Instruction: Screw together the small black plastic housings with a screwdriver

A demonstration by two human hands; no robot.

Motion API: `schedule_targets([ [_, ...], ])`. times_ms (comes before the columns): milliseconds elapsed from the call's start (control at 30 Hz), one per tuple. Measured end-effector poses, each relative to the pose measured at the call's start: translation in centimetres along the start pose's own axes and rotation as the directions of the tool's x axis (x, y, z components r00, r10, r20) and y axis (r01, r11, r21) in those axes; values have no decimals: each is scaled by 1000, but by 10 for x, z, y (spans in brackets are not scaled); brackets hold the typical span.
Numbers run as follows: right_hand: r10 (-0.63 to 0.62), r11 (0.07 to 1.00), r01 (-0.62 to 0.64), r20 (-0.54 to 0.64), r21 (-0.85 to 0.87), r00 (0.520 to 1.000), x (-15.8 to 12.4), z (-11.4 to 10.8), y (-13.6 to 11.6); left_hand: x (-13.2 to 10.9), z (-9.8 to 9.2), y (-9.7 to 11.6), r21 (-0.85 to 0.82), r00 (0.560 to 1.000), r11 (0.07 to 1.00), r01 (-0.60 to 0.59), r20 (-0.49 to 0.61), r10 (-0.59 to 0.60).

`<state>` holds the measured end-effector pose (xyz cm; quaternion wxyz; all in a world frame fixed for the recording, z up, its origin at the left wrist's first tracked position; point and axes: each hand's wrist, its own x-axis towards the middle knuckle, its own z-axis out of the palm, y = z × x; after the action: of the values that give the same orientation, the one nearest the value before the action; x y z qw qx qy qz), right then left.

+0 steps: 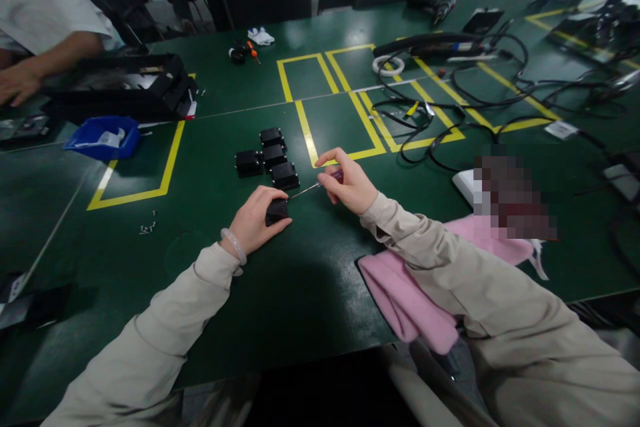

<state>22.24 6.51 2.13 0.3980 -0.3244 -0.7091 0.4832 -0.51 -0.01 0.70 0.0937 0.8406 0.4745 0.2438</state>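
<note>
My left hand [257,217] is closed on a small black box [277,211] that rests on the green table [310,280]. My right hand [347,180] grips a small screwdriver [320,184] with a red handle. Its thin shaft points left and its tip reaches the top of the box. Just beyond my hands lie several more black boxes [270,157] in a loose cluster. A few small screws [148,227] lie to the left of my left arm.
A blue bin [105,137] and a black tray [115,87] stand at the far left, by another person's arm [40,63]. Black cables [450,100] and a tape roll [388,65] sprawl across the right. Pink cloth [415,293] lies under my right arm. Yellow tape outlines [305,127] mark the table.
</note>
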Motion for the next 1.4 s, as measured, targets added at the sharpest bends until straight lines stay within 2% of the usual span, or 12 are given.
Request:
schedule_targets([
  [933, -22, 1000, 22, 6, -19, 1000, -1, 1, 2, 0, 1, 0, 2, 1000, 1000, -8, -10, 8],
  [1133, -70, 998, 69, 27, 3, 997, -1, 1, 2, 0, 1, -1, 1, 1000, 1000, -7, -10, 7],
  [1400, -73, 996, 74, 34, -51, 997, -2, 2, -2, 0, 2, -1, 5, 1000, 1000, -11, -15, 11],
])
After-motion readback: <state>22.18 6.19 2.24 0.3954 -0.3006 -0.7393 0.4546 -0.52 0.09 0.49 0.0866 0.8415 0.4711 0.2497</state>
